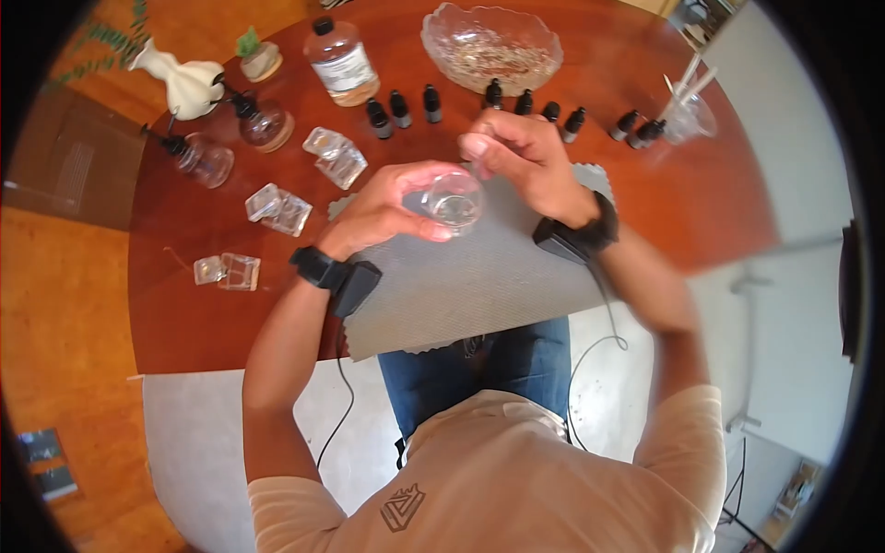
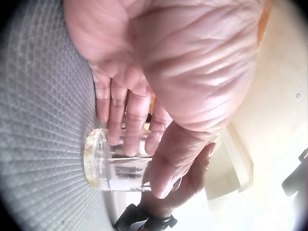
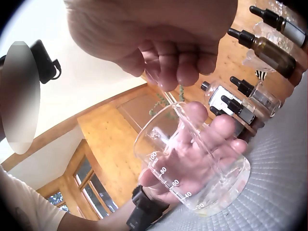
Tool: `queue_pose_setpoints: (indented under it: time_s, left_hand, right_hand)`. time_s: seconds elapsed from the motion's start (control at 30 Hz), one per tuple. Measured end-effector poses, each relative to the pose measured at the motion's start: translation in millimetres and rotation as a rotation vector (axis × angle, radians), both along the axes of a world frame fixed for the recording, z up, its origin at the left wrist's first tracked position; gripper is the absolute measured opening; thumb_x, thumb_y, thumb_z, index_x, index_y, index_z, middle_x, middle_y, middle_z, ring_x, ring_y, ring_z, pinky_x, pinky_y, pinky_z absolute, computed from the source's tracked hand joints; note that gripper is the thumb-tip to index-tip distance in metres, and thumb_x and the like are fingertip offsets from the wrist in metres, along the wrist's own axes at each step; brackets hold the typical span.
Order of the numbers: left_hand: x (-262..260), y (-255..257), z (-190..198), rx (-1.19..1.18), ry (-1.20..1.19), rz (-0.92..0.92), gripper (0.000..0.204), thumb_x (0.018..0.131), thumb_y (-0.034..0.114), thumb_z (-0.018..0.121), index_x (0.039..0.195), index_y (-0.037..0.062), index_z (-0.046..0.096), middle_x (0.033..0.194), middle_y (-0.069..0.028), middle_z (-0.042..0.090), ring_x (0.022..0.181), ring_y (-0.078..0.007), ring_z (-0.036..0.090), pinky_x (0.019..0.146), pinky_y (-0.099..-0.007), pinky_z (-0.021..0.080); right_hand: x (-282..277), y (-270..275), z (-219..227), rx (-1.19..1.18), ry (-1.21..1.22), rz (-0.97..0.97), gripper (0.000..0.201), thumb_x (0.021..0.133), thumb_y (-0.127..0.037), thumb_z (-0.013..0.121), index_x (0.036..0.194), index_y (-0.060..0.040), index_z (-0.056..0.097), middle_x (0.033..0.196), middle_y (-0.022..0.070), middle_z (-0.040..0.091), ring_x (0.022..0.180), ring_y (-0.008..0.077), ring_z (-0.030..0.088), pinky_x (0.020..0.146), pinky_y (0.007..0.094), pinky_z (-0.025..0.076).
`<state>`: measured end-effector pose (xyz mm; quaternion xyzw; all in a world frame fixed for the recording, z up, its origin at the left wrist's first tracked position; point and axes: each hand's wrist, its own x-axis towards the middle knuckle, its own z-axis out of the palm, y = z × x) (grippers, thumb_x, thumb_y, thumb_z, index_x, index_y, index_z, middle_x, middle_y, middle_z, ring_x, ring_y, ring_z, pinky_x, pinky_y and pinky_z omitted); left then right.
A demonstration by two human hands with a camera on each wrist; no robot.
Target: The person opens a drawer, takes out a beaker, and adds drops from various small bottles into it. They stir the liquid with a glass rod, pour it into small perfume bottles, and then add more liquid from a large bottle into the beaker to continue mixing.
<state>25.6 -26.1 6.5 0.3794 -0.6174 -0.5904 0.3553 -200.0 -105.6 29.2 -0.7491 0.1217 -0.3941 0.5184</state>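
A clear glass beaker (image 1: 454, 201) with printed volume marks stands on the grey mat (image 1: 442, 286), a little clear liquid at its bottom. Around its side curl the fingers and thumb of the left hand (image 1: 392, 207), which grips it; the left wrist view shows this beaker (image 2: 120, 166) from the side. Above the rim, the right hand (image 1: 530, 161) pinches a thin clear rod (image 3: 174, 102) between thumb and fingertips. In the right wrist view the rod slants down into the beaker (image 3: 207, 178).
Small black dropper bottles (image 1: 431, 103) line the back, near a large labelled bottle (image 1: 343, 69) and a glass bowl (image 1: 493, 51). Clear glass blocks (image 1: 336, 158) lie at the left beside pump bottles (image 1: 205, 161). A cup (image 1: 690, 120) with sticks stands at the right.
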Motion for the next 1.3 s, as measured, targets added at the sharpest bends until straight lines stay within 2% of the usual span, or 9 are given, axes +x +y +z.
queue_pose_setpoints:
  time_s: [0.13,0.27,0.37,0.4,0.5,0.57,0.67,0.97,1.3]
  left_hand:
    - [-1,1,1,0.011,0.001,0.011,0.078,0.070,0.018,0.090,0.139,-0.0021,0.059,0.134,-0.0109,0.068,0.130,-0.0204,0.059,0.111,-0.0355,0.046]
    - [-1,0,-1,-0.003,-0.015,0.009,0.079,0.070,0.020,0.091,0.139,-0.0017,0.059,0.134,-0.0115,0.067,0.130,-0.0210,0.059,0.112,-0.0364,0.044]
    - [-2,2,4,0.015,-0.040,0.019,0.080,0.069,0.024,0.090,0.139,-0.0006,0.060,0.136,-0.0121,0.066,0.131,-0.0231,0.058,0.115,-0.0388,0.040]
    - [-3,2,5,0.028,-0.050,0.026,0.081,0.068,0.027,0.090,0.138,-0.0001,0.060,0.136,-0.0123,0.065,0.132,-0.0240,0.057,0.117,-0.0399,0.038]
    - [-3,2,2,0.017,-0.036,0.030,0.080,0.068,0.026,0.090,0.138,-0.0001,0.060,0.136,-0.0125,0.065,0.132,-0.0242,0.057,0.117,-0.0404,0.038]
    - [-2,0,-1,0.004,-0.030,0.018,0.081,0.069,0.023,0.091,0.140,-0.0013,0.058,0.135,-0.0120,0.066,0.130,-0.0228,0.059,0.114,-0.0384,0.042]
    - [-1,1,1,0.010,-0.026,0.016,0.082,0.070,0.022,0.092,0.140,-0.0018,0.058,0.135,-0.0119,0.067,0.130,-0.0221,0.059,0.113,-0.0373,0.044]
    - [-4,2,8,0.026,-0.017,0.007,0.080,0.071,0.020,0.090,0.140,-0.0020,0.058,0.135,-0.0122,0.067,0.129,-0.0214,0.060,0.112,-0.0364,0.045]
    - [0,2,3,0.030,0.003,0.015,0.081,0.070,0.014,0.090,0.142,-0.0019,0.057,0.135,-0.0122,0.067,0.127,-0.0204,0.061,0.111,-0.0359,0.046]
  right_hand:
    - [3,0,-3,0.027,-0.091,0.021,0.030,0.107,-0.021,0.061,0.086,0.0000,0.063,0.072,0.0009,0.062,0.065,0.0065,0.054,0.058,0.0255,0.041]
    - [-1,-1,-3,0.066,-0.016,0.088,0.036,0.107,-0.022,0.062,0.078,-0.0018,0.055,0.069,-0.0004,0.055,0.064,0.0048,0.049,0.057,0.0268,0.040]
    - [-3,-6,-6,-0.032,0.010,0.043,0.033,0.107,-0.027,0.061,0.090,0.0009,0.065,0.076,0.0017,0.061,0.070,0.0081,0.056,0.062,0.0263,0.046]
    - [-3,-6,-6,-0.036,0.013,0.049,0.033,0.107,-0.027,0.061,0.089,0.0009,0.065,0.076,0.0020,0.061,0.070,0.0082,0.055,0.062,0.0265,0.045]
    - [-6,-5,0,-0.016,0.028,0.089,0.033,0.107,-0.026,0.061,0.089,0.0009,0.065,0.076,0.0027,0.061,0.070,0.0086,0.055,0.062,0.0271,0.045]
    - [-8,-2,4,0.044,0.047,0.140,0.032,0.107,-0.025,0.061,0.089,0.0010,0.066,0.076,0.0032,0.061,0.070,0.0091,0.055,0.062,0.0275,0.045]
    - [1,2,-1,-0.010,-0.042,0.046,0.035,0.106,-0.023,0.063,0.079,-0.0005,0.057,0.068,-0.0017,0.052,0.065,0.0050,0.043,0.057,0.0273,0.038]
    - [-2,1,4,-0.100,0.016,0.039,0.028,0.105,-0.021,0.064,0.086,0.0012,0.064,0.069,0.0015,0.056,0.065,0.0074,0.048,0.059,0.0281,0.041]
    - [-3,5,4,0.068,0.026,0.134,0.028,0.106,-0.022,0.062,0.091,0.0018,0.067,0.074,0.0027,0.060,0.069,0.0087,0.053,0.063,0.0278,0.043]
